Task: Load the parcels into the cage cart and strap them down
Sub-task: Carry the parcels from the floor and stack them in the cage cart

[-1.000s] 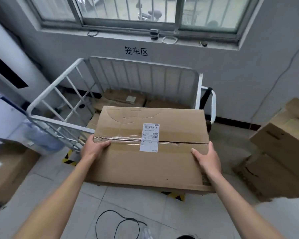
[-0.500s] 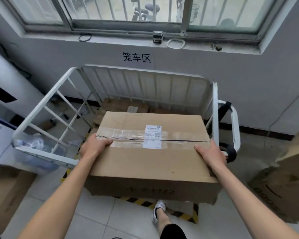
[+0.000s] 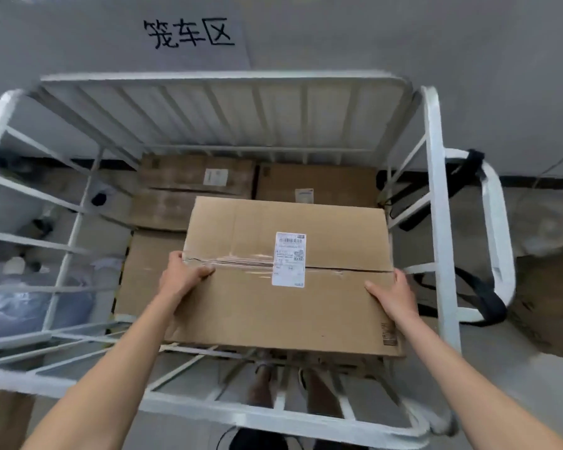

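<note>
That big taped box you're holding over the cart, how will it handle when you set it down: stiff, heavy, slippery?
Probably stiff: the cardboard box shows flat faces while the left hand and right hand hold only its ends. Likely moderate weight, since bare hands carry it level. The glossy tape may be slick under the left thumb; plain cardboard should grip.

The left hand (image 3: 182, 277) and right hand (image 3: 394, 293) have carried the box (image 3: 286, 313) toward 12 o'clock, from before the cart (image 3: 436, 190) to inside its walls, above the lower boxes (image 3: 195, 177).
</note>
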`<state>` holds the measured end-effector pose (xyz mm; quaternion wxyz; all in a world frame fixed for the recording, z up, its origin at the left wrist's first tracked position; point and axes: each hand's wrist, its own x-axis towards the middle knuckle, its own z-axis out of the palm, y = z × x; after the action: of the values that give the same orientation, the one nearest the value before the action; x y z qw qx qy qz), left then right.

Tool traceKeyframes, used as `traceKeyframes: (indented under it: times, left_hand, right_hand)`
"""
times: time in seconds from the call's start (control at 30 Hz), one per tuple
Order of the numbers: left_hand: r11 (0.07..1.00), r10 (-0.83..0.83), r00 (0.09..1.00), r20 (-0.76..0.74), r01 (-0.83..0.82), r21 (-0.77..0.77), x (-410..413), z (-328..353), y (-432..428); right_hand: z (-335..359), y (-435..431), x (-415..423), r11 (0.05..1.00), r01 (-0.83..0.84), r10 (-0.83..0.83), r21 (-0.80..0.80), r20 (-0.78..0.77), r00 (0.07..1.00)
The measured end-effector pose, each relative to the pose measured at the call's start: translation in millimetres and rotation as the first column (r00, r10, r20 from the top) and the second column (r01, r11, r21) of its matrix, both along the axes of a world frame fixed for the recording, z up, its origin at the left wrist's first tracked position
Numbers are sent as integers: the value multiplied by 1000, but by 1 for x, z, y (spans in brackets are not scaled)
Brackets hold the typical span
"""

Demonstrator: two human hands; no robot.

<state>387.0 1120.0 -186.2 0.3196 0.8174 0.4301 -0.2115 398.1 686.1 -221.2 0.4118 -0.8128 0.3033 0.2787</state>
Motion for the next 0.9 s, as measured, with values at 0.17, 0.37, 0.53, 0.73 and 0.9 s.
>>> traceKeyframes:
  times: [0.17,0.37,0.53,0.73,0.9]
  left_hand:
    - [977,59,998,-4,-58,-206,16,-90,-13]
    - [965,23,992,-122,-54,-257,21,-185,-17]
    - [957,36,974,-225,-98,-272,10,-250,-17]
    - [967,-7,948,-319,-75,-243,-1,-300,-14]
    - [982,-61,962,-265,11,-187,2,-317,-6]
  right_hand:
    - [-71,-14,-8,991,112,-117,-80,-66,991]
    - [-149,-20,-16,974,184,-203,-128,-147,968]
    - [-204,-19,-34,966,191,-225,-176,-200,954]
    - [-252,-18,-32,951,148,-211,-270,-221,952]
    - [-269,-30,-25,952,71,-140,-299,-218,966]
